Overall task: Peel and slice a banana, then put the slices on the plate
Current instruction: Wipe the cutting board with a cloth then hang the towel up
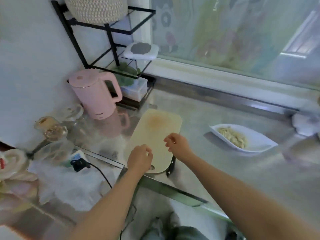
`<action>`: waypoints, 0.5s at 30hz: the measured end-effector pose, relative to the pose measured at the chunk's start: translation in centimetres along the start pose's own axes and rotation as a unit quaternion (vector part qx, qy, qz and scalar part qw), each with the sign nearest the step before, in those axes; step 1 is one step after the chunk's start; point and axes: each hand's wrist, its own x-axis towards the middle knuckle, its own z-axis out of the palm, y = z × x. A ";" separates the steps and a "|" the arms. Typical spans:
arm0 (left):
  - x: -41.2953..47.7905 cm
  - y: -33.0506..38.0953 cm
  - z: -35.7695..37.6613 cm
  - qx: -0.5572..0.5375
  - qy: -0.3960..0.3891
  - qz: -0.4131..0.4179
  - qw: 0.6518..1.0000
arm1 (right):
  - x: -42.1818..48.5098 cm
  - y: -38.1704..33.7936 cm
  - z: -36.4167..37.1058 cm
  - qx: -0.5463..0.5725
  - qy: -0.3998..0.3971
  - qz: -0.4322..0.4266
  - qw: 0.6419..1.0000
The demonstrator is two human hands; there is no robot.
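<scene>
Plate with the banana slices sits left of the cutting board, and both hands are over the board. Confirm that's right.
One thing is wrong: in the head view the plate with the banana slices sits right of the cutting board, not left. Both the left hand and the right hand are over the board, as stated.
</scene>
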 end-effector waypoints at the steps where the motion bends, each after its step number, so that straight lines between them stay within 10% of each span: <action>1: -0.1 -0.2 0.9 0.017 0.000 0.003 1.000 | -0.5 2.0 -0.1 -0.004 0.015 0.034 0.999; 15: 1.7 -3.7 4.2 0.010 0.010 -0.173 0.985 | 0.8 6.1 3.3 0.108 0.074 0.198 0.971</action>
